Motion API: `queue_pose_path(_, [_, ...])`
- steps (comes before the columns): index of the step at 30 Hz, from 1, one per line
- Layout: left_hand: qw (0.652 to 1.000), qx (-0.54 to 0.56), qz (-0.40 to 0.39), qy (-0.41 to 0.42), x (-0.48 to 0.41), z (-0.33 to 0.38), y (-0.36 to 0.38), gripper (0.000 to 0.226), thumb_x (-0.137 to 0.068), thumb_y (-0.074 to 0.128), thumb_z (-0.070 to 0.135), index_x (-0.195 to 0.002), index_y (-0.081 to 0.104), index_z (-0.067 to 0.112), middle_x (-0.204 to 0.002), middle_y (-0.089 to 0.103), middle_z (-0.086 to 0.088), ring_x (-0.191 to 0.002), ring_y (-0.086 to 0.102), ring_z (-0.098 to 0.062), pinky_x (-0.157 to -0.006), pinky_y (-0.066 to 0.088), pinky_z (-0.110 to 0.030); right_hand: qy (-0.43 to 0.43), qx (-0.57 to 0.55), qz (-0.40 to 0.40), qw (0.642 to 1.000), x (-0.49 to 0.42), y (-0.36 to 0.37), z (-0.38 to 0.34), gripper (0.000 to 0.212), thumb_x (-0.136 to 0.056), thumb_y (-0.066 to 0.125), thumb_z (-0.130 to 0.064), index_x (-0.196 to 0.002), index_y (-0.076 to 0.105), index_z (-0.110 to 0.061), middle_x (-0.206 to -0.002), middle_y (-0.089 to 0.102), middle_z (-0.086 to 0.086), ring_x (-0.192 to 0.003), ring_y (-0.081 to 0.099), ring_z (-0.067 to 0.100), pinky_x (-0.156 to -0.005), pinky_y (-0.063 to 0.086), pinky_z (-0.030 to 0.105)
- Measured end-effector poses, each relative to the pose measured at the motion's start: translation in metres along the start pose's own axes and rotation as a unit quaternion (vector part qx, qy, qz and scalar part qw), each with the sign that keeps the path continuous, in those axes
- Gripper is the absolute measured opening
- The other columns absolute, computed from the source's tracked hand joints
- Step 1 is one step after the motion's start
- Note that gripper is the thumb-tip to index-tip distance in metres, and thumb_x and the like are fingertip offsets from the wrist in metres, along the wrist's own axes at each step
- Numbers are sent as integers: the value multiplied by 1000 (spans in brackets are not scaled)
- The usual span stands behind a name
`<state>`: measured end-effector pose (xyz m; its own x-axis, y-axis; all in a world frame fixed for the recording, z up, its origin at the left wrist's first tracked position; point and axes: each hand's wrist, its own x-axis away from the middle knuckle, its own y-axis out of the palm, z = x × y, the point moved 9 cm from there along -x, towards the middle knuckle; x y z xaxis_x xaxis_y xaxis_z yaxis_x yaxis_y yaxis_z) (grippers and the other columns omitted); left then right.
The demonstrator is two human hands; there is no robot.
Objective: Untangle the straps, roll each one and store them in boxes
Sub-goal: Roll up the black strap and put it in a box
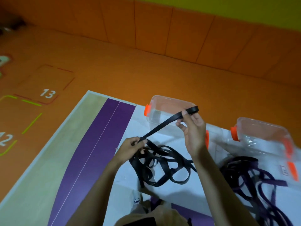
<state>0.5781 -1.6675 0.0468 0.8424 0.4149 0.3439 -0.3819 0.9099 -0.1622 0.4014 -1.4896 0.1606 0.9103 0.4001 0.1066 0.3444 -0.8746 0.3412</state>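
A black strap (164,125) runs taut between my two hands above a white sheet (128,167). My right hand (193,131) pinches its free end, raised in front of the far clear box (169,110). Lower down, my left hand (132,148) grips the same strap where it leaves a loose tangle of black strap (161,167) lying on the sheet. A second tangle, dark purple (254,180), lies to the right. Another clear box with orange clips (263,136) sits behind the purple tangle.
The sheet lies on a table with a wood-coloured strip (48,160) and a purple band (91,152) to the left. Orange floor with the numbers 12 and 13 surrounds the table. An orange padded wall (179,38) stands behind.
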Motion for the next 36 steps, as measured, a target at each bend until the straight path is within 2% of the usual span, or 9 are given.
queue_pose_path(2, [999,23,16,25,4,20,-19,41,-97,72,38,-82,67,-1,-56,51,-10,-54,48,-21,-70,53,-44,6,-4,48,999,-4,-22,6,17,-100,66,-9,-117,68,-8,-94,65,6,-71,59,16,-70,57,31])
queue_pose_path(5, [998,-25,4,56,3,50,-38,42,-93,77,32,-75,58,0,-57,38,-2,-50,36,-15,-53,37,-31,14,-5,90,996,-6,-43,15,27,-99,69,-13,-126,68,-7,-96,65,0,-72,59,16,-69,56,29])
queue_pose_path(10, [946,-307,-68,75,-7,63,-45,31,-88,84,28,-78,56,20,-66,55,6,-56,48,-6,-54,34,-19,18,-17,120,992,-9,-60,15,32,-99,70,-19,-130,69,-9,-104,68,4,-74,59,14,-70,56,27])
queue_pose_path(14, [915,-400,-30,43,-23,38,-62,28,-92,78,33,-81,55,23,-75,62,-2,-64,55,-19,-56,37,-33,7,-17,111,994,-9,-58,13,33,-98,72,-19,-129,69,-9,-104,68,6,-74,61,13,-68,57,26])
queue_pose_path(18, [877,-479,-24,12,-30,6,-71,25,-88,76,26,-79,54,27,-78,61,7,-77,57,-22,-56,33,-30,11,-23,118,993,-9,-58,16,34,-98,72,-18,-131,68,-9,-104,67,6,-74,60,14,-69,57,27])
queue_pose_path(21, [892,-448,-23,-47,-30,-24,-75,21,-94,72,29,-84,54,30,-86,62,9,-83,62,-23,-61,41,-32,15,-18,122,992,-7,-63,21,36,-98,72,-18,-133,68,-11,-102,66,4,-73,59,13,-70,56,27])
queue_pose_path(25, [954,-252,142,-75,-20,-18,-97,8,-104,63,22,-99,57,18,-79,65,-12,-68,73,-36,-62,62,-52,9,-5,114,993,2,-62,27,31,-99,72,-21,-129,71,-13,-97,67,-3,-73,57,13,-70,56,26])
queue_pose_path(30, [984,-78,151,51,2,53,-85,8,-106,60,22,-99,61,18,-97,69,-19,-83,78,-34,-76,66,-50,27,-20,191,981,3,-92,28,12,-102,68,-27,-110,72,-19,-91,64,3,-73,57,15,-79,55,31])
queue_pose_path(36, [958,-117,150,215,32,142,-73,7,-98,72,20,-104,75,17,-91,74,-1,-87,76,-20,-82,63,-39,12,27,217,976,-1,-109,26,16,-102,67,-26,-114,71,-16,-80,71,-4,-72,64,14,-77,57,31])
